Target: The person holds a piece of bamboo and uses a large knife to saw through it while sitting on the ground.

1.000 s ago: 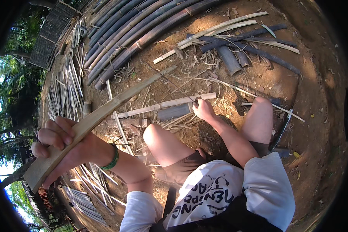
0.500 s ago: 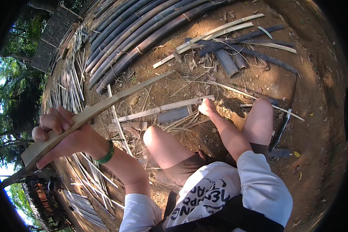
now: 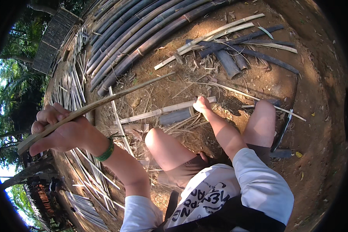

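Note:
My left hand [image 3: 60, 129] is raised on the left, its fingers wrapped round the near end of a long bamboo strip [image 3: 116, 96]. This strip slants up and away to the right, its narrow edge showing. Low in front of my knees, my right hand [image 3: 202, 104] is closed over a pale bamboo strip [image 3: 154, 113], close to that strip's right end. Whether the fist grips this strip or something small is hidden. A short dark bamboo piece [image 3: 174, 118] lies just below the pale strip.
Dark bamboo poles [image 3: 143, 44] lie in rows at the back. Split pieces [image 3: 228, 62] are heaped at the far right. Thin pale strips [image 3: 92, 178] cover the ground at left. A long blade with a pale handle [image 3: 283, 129] lies by my right knee.
The strip in my left hand has turned from its broad face to its narrow edge. My right hand has shifted slightly left along the pale strip, which stays in place.

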A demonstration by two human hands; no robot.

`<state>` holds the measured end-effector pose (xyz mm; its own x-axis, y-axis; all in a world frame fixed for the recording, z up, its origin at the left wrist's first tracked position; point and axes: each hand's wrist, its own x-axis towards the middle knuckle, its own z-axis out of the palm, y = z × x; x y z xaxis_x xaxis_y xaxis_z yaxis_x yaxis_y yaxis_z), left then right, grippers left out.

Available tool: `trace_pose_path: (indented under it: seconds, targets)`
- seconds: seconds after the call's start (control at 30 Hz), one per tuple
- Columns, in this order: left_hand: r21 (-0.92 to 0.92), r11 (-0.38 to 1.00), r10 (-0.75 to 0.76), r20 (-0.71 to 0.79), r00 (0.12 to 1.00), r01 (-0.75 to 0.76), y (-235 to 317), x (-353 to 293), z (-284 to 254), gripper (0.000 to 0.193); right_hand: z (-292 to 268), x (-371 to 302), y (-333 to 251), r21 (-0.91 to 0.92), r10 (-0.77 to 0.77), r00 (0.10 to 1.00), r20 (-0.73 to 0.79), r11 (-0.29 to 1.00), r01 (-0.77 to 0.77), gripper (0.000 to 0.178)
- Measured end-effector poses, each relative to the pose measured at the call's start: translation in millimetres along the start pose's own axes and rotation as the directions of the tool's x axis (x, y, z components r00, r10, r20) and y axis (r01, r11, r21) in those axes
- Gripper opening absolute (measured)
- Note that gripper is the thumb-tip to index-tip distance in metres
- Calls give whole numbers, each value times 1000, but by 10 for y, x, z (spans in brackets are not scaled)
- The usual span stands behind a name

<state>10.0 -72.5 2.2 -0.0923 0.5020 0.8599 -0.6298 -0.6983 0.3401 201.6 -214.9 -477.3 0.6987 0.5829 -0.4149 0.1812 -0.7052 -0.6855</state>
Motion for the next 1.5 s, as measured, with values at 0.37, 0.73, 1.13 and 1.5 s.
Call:
trace_pose_path:
  seconds: [0.37, 0.73, 1.13, 1.5]
  targets:
    - [533, 836, 190, -61, 980, -129, 2, -147, 620, 57, -725, -2001, -1751, 449, -449, 883, -135, 767, 458, 23]
    - [274, 958, 87, -2, 996, -83, 59, -182, 412, 55, -1125, -2220, -1794, 436, -498, 861, -102, 756, 489, 20]
    - [432, 892, 149, 0, 989, -135, 154, -248, 446, 64, -1205, -2518, -2037, 443, -609, 785, -112, 677, 588, 18]
    - [440, 889, 182, -87, 980, -126, 73, -347, 526, 65, -1137, -2347, -1960, 451, -569, 807, -156, 686, 571, 17]
